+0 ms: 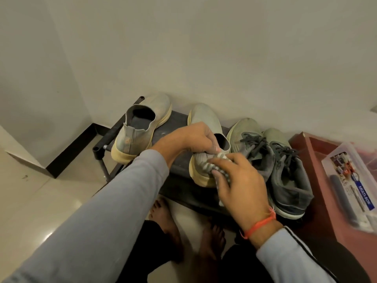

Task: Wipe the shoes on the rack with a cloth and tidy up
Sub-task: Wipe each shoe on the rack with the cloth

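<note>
A dark shoe rack stands against the wall. Its top carries two pale slip-on shoes with cream soles and a pair of grey-green laced sneakers. My left hand grips the collar of the middle slip-on shoe. My right hand presses a grey-and-white striped cloth against that shoe's heel, fingers curled round the cloth. The other slip-on shoe sits at the rack's left end. The laced sneakers lie to the right, touching each other.
A reddish cabinet adjoins the rack on the right, with a clear plastic box labelled "Multi Box" on it. My bare feet stand on the glossy tiled floor below. A white wall rises behind the rack.
</note>
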